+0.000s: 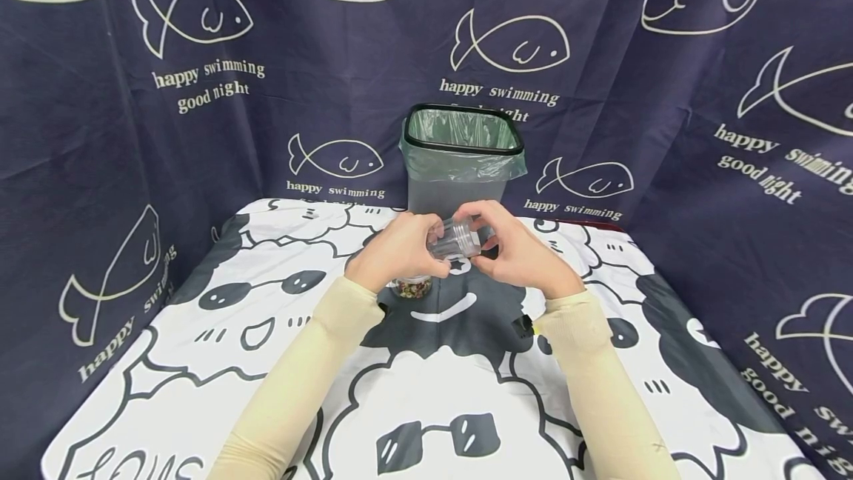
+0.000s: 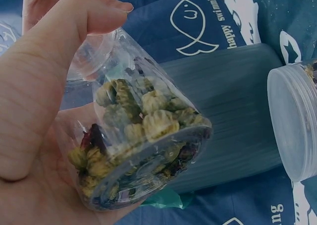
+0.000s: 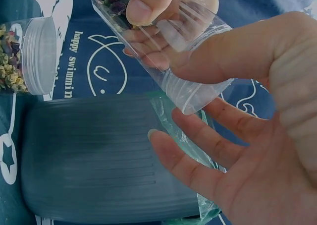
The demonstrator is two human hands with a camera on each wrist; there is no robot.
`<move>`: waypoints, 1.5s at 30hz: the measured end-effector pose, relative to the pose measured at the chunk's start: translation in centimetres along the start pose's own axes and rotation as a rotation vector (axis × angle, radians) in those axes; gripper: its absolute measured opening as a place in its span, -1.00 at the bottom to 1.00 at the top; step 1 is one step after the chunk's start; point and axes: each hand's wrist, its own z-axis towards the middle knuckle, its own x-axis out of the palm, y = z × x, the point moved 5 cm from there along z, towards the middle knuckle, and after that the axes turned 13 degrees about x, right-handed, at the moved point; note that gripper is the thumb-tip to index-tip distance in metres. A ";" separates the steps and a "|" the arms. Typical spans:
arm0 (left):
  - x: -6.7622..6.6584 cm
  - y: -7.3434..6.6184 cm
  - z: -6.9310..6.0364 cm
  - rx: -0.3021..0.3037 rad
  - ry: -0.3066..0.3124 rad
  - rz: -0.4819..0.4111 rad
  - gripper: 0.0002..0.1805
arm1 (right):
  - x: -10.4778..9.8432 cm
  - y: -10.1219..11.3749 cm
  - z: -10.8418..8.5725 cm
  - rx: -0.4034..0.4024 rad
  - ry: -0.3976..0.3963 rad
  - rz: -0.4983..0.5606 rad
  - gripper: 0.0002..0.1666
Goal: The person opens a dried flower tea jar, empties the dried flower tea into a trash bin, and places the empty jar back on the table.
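My left hand grips a clear plastic jar, which lies tilted between both hands above the table. Dried yellowish flower buds and some dark red pieces are gathered toward the base of this jar in the left wrist view. My right hand is at the jar's other end, its thumb on the ribbed clear screw lid. The lower fingers of that hand spread away from the lid. Below my left hand stands a second clear jar, filled with dried flowers and capped with a translucent lid.
A grey trash bin with a black rim and green liner stands behind the hands at the far edge. The table carries a sheep-print cloth. Dark blue fish-print curtains surround the back and sides.
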 end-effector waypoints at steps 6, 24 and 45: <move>-0.1 0.0 0.0 -0.004 -0.009 0.007 -0.52 | -0.2 -0.1 -0.1 0.014 -0.007 0.002 0.04; 0.0 0.1 0.0 -0.011 0.001 0.019 -0.51 | -0.8 -0.9 -0.2 0.092 -0.022 -0.010 -0.18; 0.2 0.0 0.0 -0.009 -0.003 0.014 -0.52 | -0.2 -1.7 0.0 0.324 -0.014 -0.178 -0.33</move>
